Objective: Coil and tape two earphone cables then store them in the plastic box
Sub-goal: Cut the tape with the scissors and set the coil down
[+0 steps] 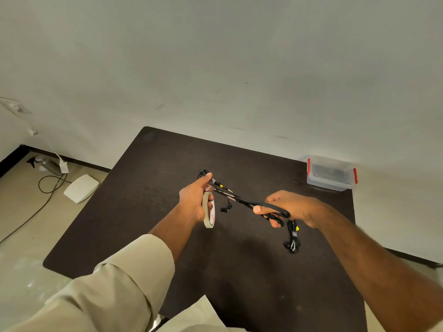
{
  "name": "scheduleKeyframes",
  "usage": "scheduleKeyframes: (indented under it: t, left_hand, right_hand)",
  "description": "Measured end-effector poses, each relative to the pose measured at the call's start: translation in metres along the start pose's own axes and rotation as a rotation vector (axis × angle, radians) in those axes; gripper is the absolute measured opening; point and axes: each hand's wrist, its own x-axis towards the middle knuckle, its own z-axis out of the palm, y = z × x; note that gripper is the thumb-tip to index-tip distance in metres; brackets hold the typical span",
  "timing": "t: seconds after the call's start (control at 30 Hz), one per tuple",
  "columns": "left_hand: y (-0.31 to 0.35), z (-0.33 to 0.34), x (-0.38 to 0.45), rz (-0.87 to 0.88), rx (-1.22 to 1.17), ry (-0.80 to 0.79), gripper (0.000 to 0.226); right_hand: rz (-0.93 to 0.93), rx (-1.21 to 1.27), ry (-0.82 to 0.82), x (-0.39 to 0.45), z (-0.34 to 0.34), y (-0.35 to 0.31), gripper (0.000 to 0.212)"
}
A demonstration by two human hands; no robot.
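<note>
Left hand (195,200) gripping coiled earphone cable (203,174) and tape roll (208,209), right hand (293,207) fingers through scissors (259,207) handles

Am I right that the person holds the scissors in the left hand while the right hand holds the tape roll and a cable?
Not quite: the head view shows the scissors in the right hand; the left hand holds the tape roll and cable.

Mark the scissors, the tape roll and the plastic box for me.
scissors (273,208): head view, on the black handle loop in the right hand.
tape roll (208,222): head view, on the lower outer rim, below the left hand.
plastic box (330,173): head view, on its clear lid, far right of the table.
</note>
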Motion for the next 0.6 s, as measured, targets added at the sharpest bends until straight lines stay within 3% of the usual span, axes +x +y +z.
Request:
scheduleKeyframes:
  t: [0.27,0.47,0.6]
  left_hand:
    - [-0.001,0.005,-0.002,0.013,-0.007,0.020,0.031]
    - [-0.002,0.014,-0.001,0.042,-0.025,0.150,0.033]
    - [-0.003,0.020,-0.001,0.050,-0.055,0.222,0.036]
  right_hand:
    - [0.000,0.034,0.066,0.001,0.001,0.004,0.055]
    - [0.020,0.069,0.095,-0.005,0.014,-0.007,0.052]
    - [0.090,0.000,0.201,-0.009,0.035,-0.019,0.057]
